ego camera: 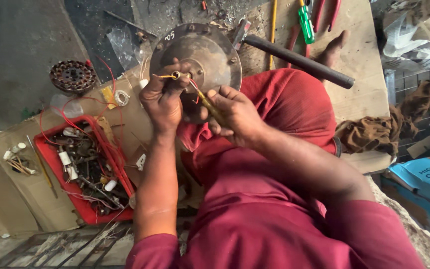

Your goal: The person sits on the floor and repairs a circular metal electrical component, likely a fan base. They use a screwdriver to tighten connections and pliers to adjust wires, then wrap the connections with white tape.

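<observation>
Presently my left hand (pixel 162 99) pinches a yellow wire (pixel 164 76) at the hub of the round motor cover (pixel 210 52), which rests tilted against my knee. My right hand (pixel 235 112) grips a brass-coloured tool (pixel 206 102), its tip at the same hub beside red wire. Left of the cover sit a red tray (pixel 43 152) of parts on cardboard and a wound stator (pixel 73 75). Beyond lie a black pipe (pixel 299 61) and a green screwdriver (pixel 305 24).
</observation>
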